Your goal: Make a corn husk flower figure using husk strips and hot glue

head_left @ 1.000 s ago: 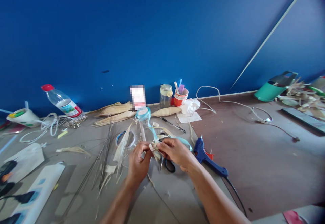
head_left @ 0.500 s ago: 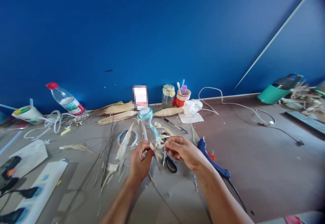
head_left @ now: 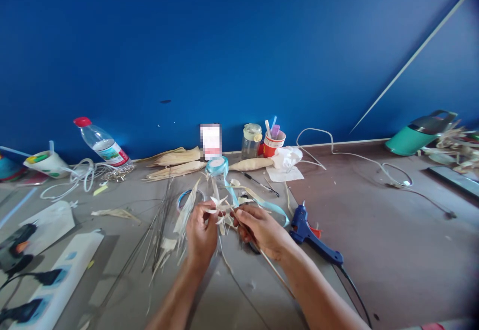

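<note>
A pale flower shape of dried husk strips (head_left: pixel 223 216) is between my hands over the middle of the table. My left hand (head_left: pixel 202 230) is closed, its thumb and fingertips pinching a husk petal on the flower's left side. In my closed right hand (head_left: pixel 262 227) is a thin brown stem (head_left: pixel 275 269), which slants from the flower down toward my right forearm. Whether the stem is joined to the flower cannot be made out. Light blue ribbon (head_left: pixel 232 195) runs from its roll (head_left: pixel 216 165) behind the flower. Scissors are mostly hidden under my right hand.
A blue glue gun (head_left: pixel 312 237) lies right of my right hand, its cord trailing forward. Thin wires (head_left: pixel 159 230) and husk scraps lie left. A power strip (head_left: pixel 73 270) stands front left. Along the wall are a bottle (head_left: pixel 107 145), a jar (head_left: pixel 251 141) and red cups (head_left: pixel 274 145).
My right hand has turned and lowered slightly, and the long stem now shows beneath it. The husk flower is tilted differently. The whole view has shifted a little.
</note>
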Demonstrator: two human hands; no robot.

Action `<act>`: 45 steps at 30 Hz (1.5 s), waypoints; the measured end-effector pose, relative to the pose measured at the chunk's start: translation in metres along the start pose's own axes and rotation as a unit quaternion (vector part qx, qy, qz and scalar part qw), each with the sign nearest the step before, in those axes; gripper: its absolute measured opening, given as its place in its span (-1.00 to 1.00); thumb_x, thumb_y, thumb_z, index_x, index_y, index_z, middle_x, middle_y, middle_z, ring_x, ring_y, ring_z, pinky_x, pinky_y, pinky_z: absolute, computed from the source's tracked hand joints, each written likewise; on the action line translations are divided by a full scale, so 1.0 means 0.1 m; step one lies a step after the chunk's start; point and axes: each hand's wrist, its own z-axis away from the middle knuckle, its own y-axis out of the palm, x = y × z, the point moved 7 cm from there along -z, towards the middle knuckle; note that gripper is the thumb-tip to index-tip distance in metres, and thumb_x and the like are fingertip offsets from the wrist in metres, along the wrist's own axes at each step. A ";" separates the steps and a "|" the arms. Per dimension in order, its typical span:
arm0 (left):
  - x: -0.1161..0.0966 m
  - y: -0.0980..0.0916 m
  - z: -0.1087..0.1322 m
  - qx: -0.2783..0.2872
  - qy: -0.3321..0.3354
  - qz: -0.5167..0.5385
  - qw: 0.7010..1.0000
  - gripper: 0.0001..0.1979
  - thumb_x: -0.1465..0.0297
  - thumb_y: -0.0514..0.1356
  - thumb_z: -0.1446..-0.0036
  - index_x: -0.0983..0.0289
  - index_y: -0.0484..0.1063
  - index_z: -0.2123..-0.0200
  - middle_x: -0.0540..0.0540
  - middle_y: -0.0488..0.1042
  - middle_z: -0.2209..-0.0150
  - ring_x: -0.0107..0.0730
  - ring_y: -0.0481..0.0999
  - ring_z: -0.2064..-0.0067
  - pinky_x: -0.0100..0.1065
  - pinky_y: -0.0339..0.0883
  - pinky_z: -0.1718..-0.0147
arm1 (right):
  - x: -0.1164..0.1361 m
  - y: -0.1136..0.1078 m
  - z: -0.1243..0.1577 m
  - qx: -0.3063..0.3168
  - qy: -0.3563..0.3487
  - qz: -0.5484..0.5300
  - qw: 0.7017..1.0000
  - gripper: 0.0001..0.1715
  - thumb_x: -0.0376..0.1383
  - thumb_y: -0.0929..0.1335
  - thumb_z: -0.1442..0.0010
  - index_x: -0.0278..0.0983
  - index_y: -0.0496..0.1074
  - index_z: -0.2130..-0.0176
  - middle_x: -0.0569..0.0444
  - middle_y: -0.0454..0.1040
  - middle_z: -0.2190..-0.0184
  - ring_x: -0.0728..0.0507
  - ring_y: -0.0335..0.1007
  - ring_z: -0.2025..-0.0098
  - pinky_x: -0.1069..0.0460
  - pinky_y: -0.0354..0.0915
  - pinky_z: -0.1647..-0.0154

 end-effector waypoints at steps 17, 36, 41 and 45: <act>-0.11 0.15 0.05 0.086 0.066 -0.045 0.993 -0.85 0.50 0.06 -0.04 0.24 0.37 0.52 0.05 0.50 0.35 -0.35 0.50 0.29 -0.32 0.38 0.28 | 0.19 -0.18 -0.03 -0.059 -0.097 0.226 0.967 -0.46 0.09 0.24 -0.12 -0.30 0.29 0.55 0.18 0.17 0.67 0.07 -0.02 0.63 0.12 -0.10 0.65; -0.36 0.20 0.09 0.127 0.196 -0.027 0.972 -0.85 0.56 0.05 -0.12 0.24 0.35 0.41 0.05 0.50 0.35 -0.42 0.51 0.24 -0.39 0.38 0.28 | 0.07 -0.12 -0.05 0.025 -0.004 0.101 0.995 -0.67 -0.11 0.31 -0.05 -0.31 0.32 0.55 0.17 0.32 0.62 0.12 0.00 0.69 0.15 -0.11 0.69; -0.35 0.20 0.08 0.130 0.169 -0.010 0.977 -0.85 0.57 0.05 -0.10 0.24 0.34 0.43 0.02 0.49 0.35 -0.47 0.49 0.31 -0.44 0.36 0.35 | 0.07 -0.10 -0.04 0.045 0.007 0.072 0.996 -0.57 -0.01 0.36 0.02 -0.32 0.32 0.55 0.16 0.33 0.63 0.13 0.00 0.69 0.15 -0.12 0.71; -0.32 0.20 0.07 0.133 0.150 -0.003 0.980 -0.86 0.55 0.06 -0.10 0.25 0.35 0.43 0.01 0.49 0.36 -0.46 0.49 0.33 -0.44 0.35 0.37 | 0.08 -0.09 -0.03 0.040 0.003 0.070 0.997 -0.57 0.00 0.38 0.05 -0.32 0.33 0.53 0.17 0.33 0.61 0.13 0.00 0.68 0.15 -0.12 0.70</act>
